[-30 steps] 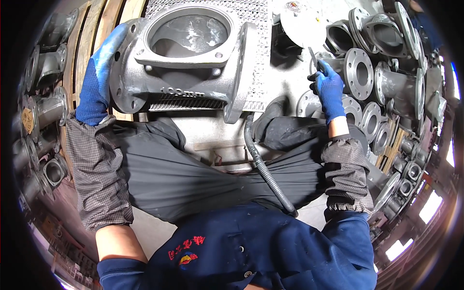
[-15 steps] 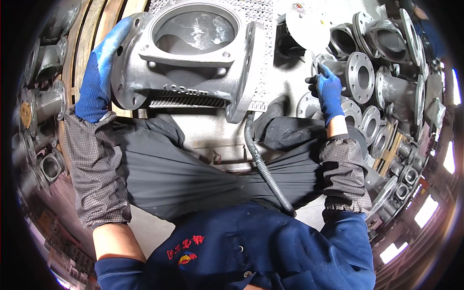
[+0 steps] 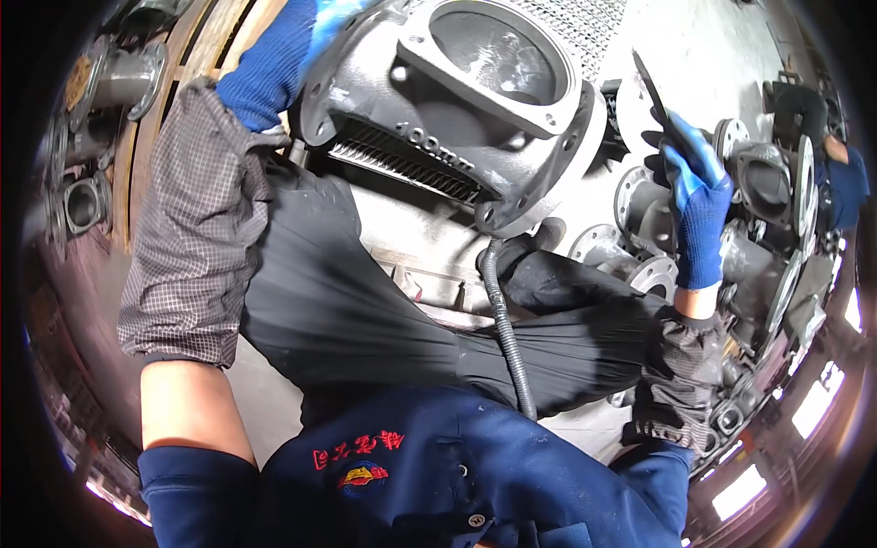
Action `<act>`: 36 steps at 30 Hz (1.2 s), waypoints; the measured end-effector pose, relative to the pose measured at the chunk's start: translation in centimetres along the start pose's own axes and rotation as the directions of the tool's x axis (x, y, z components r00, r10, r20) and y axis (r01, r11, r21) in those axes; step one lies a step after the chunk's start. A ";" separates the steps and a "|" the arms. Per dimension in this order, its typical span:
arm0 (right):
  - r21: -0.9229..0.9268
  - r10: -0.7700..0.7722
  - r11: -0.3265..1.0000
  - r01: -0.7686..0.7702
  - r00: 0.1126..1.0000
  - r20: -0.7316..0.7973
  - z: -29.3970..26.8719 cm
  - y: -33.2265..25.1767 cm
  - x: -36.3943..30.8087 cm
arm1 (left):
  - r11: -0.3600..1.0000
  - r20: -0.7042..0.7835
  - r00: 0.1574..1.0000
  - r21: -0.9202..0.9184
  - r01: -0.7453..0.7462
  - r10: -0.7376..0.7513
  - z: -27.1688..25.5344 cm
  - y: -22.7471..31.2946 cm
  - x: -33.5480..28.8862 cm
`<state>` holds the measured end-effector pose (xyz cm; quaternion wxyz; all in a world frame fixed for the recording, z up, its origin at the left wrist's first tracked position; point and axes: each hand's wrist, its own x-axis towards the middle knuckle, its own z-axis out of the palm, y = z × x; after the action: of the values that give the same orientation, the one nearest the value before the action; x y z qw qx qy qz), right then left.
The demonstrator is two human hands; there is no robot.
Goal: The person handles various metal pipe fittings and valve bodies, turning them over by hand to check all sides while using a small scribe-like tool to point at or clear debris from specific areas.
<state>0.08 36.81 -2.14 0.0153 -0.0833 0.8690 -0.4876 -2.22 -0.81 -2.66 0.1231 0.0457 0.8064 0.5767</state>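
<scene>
Presently, the left hand [image 3: 274, 55], blue-gloved at the upper left of the frame, is closed on the flange edge of a large grey cast valve body [image 3: 457, 100] filling the top centre. At the upper right, the right hand [image 3: 699, 196] pinches a thin dark disc [image 3: 653, 91], with flanged castings [image 3: 639, 196] just beside it

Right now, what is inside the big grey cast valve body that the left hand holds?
Through the top opening of the valve body, only a bare, pale, dusty inner wall shows. The deeper cavity is hidden by the casting. The left hand grips its flange.
</scene>
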 end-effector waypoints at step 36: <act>-0.706 -0.102 0.009 0.708 0.703 0.704 6.6 -5.0 9.5 | 0.889 0.052 0.999 -0.457 0.035 -0.012 1.0 -1.5 1.1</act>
<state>-7.95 27.17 -0.87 0.0168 -0.4448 0.8624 0.2412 -2.93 -0.10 -4.52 0.1566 0.0194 0.6451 0.7476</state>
